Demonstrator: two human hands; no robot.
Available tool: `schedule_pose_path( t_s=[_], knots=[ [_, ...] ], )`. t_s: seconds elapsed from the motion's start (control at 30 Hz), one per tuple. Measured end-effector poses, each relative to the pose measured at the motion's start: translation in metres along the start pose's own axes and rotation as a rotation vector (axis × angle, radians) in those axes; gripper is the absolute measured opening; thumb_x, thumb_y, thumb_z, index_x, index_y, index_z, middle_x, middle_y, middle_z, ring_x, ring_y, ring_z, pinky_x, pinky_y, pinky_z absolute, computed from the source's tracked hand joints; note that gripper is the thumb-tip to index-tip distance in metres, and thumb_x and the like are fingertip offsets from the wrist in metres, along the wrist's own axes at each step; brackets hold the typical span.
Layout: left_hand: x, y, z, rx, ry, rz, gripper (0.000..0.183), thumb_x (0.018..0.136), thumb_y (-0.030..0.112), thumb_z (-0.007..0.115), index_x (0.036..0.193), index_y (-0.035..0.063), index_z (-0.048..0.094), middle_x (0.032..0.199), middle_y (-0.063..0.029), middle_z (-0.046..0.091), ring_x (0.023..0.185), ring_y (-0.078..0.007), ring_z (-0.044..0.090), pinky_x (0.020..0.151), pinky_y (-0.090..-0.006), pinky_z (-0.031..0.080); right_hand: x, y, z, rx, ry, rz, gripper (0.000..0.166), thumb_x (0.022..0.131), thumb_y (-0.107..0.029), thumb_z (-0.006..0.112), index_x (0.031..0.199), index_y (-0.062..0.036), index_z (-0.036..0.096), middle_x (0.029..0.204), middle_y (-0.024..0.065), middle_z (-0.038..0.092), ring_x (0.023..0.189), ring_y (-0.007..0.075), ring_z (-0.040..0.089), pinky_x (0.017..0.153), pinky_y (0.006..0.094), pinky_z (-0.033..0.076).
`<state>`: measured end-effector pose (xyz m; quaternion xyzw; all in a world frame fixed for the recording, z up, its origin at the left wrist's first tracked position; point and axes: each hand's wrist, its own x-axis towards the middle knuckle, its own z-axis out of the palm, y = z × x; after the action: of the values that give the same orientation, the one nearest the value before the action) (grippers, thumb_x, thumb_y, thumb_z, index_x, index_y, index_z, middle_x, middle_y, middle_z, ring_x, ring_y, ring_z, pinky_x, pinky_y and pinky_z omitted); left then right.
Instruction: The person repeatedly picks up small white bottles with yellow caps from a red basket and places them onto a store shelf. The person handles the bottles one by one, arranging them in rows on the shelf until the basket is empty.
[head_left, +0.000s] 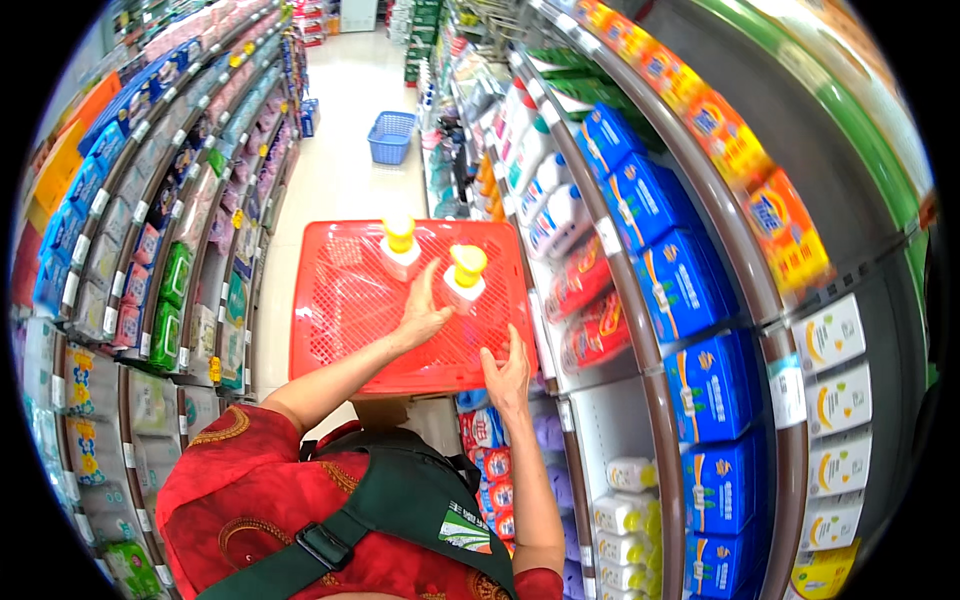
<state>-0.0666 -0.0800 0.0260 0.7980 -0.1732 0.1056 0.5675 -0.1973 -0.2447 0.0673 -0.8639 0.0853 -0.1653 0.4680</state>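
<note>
Before me is a red plastic crate (337, 330) with a mesh surface. Two bottles with yellow tops and white shoulders stand at its far half: a left bottle (400, 259) near the back rim and a right bottle (463, 287) closer to me. My left hand (424, 309) reaches between them, its thumb and fingers spread and holding nothing. Its thumb is close beside the right bottle; I cannot tell if they touch. My right hand (507, 373) hovers by the crate's right side, fingers apart with nothing in them.
Shelves of blue boxes (686, 285), red packs (596, 330) and white bottles (555, 217) rise close on the right. Packaged paper goods (176, 274) fill the left shelves. A blue plastic basket (391, 137) sits on the aisle floor (345, 172) ahead.
</note>
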Motion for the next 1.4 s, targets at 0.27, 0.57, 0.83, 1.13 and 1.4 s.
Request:
schedule_pose_path(
  t_s=[0.27, 0.57, 0.83, 1.13, 1.4],
  knots=[
    [0.051, -0.044, -0.005, -0.277, -0.415, 0.01, 0.086, 0.071, 0.016, 0.081, 0.143, 0.0038, 0.036, 0.127, -0.0164, 0.055, 0.12, -0.0268, 0.055, 0.101, -0.0377, 0.044, 0.081, -0.047, 0.058, -0.038, -0.033, -0.165, 0.07, 0.083, -0.017, 0.071, 0.141, 0.005, 0.038, 0.127, 0.0264, 0.052, 0.114, 0.0378, 0.053, 0.091, 0.0441, 0.049],
    [0.015, 0.004, 0.032, -0.205, -0.221, 0.154, 0.052, 0.064, 0.006, 0.079, 0.111, 0.0069, 0.057, 0.102, -0.0113, 0.062, 0.098, -0.0318, 0.058, 0.086, -0.0415, 0.046, 0.021, -0.067, 0.019, -0.208, 0.257, -0.215, 0.056, 0.08, -0.016, 0.076, 0.123, 0.005, 0.049, 0.117, 0.0231, 0.052, 0.112, 0.0393, 0.05, 0.096, 0.0468, 0.041],
    [-0.055, 0.121, 0.075, -0.181, -0.594, 0.381, 0.06, 0.066, 0.004, 0.078, 0.121, 0.0057, 0.055, 0.114, -0.0152, 0.059, 0.104, -0.0327, 0.057, 0.091, -0.0405, 0.046, -0.076, -0.072, -0.077, -0.31, 0.597, -0.108, 0.043, 0.077, -0.01, 0.078, 0.109, 0.0047, 0.055, 0.104, 0.0196, 0.057, 0.096, 0.0368, 0.057, 0.085, 0.0425, 0.046],
    [-0.161, 0.185, 0.204, -0.373, -1.072, 0.379, 0.066, 0.066, 0.008, 0.078, 0.126, 0.0039, 0.051, 0.121, -0.0184, 0.058, 0.116, -0.0378, 0.051, 0.1, -0.0443, 0.041, -0.187, -0.004, -0.166, -0.325, 0.812, 0.288, 0.045, 0.084, -0.01, 0.072, 0.121, 0.004, 0.05, 0.107, 0.0217, 0.058, 0.1, 0.0364, 0.057, 0.087, 0.0443, 0.045],
    [-0.193, 0.184, 0.267, -0.283, -1.117, 0.325, 0.074, 0.064, 0.008, 0.08, 0.129, 0.0026, 0.045, 0.118, -0.0226, 0.058, 0.114, -0.0409, 0.052, 0.097, -0.0475, 0.043, -0.202, 0.033, -0.192, -0.236, 0.835, 0.365, 0.068, 0.089, -0.007, 0.063, 0.145, 0.0035, 0.026, 0.13, 0.0267, 0.049, 0.11, 0.0321, 0.059, 0.087, 0.0383, 0.054]
  ],
)
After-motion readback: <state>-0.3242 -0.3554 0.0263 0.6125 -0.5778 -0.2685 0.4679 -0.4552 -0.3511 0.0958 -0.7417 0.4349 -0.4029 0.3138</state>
